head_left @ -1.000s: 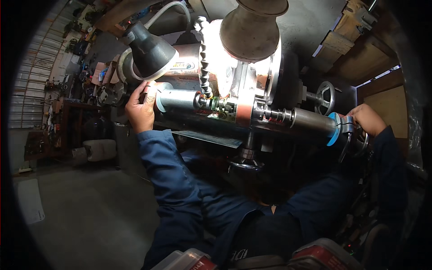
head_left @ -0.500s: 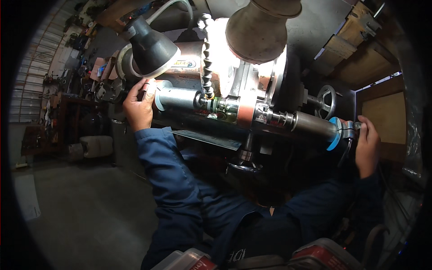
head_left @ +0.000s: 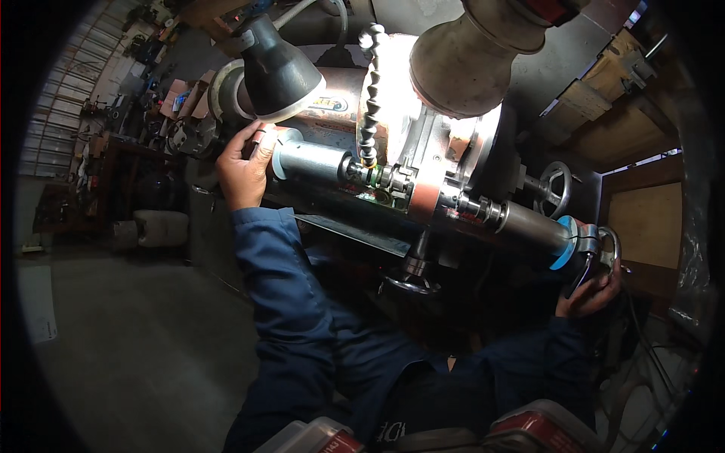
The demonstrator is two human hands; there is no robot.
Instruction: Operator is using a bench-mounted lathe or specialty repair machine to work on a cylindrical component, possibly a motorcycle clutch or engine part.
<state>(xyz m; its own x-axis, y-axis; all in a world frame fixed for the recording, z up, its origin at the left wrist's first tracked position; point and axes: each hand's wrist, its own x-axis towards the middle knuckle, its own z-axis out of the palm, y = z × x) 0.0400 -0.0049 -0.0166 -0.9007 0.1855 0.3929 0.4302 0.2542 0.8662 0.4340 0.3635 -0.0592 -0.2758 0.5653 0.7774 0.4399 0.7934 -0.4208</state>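
My left hand is closed round the clamp fitting at the outer end of the left metal cylinder, just under a black lamp head. My right hand is closed on the handle of the small handwheel at the right end, below the right cylinder and its blue ring. Between the cylinders is a shiny shaft assembly with an orange-red block, lit brightly. A segmented hose hangs over it. Part of my right hand is hidden in shadow.
A large round housing hangs over the machine. A second handwheel stands behind it on the right, a third below the middle. Cluttered shelves and boxes line the left, wooden boards the right.
My right hand has moved down from beside the blue-ringed end onto the lower part of its handwheel. My left hand keeps its grip. The view has shifted slightly.
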